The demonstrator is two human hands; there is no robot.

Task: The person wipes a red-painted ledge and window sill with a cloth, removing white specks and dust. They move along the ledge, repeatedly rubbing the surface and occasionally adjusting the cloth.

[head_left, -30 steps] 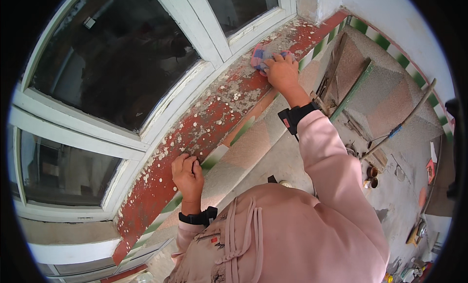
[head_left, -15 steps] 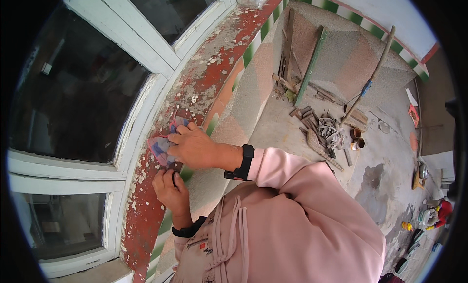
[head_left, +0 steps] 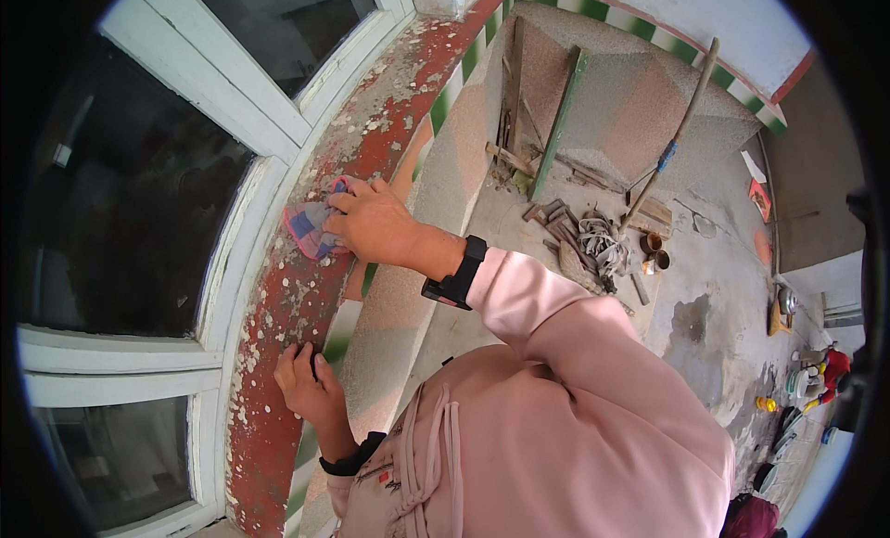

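The right hand [head_left: 375,225], partly bent, is holding a checked cloth [head_left: 309,232] on the red sill [head_left: 264,468] at left. Nearer, the left hand [head_left: 313,391] is resting half-curled on its edge, possible contents unclear.

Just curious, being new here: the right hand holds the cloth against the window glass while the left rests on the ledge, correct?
Not the glass: the head view shows the right hand holding the cloth on the red ledge, while the left hand rests on it.
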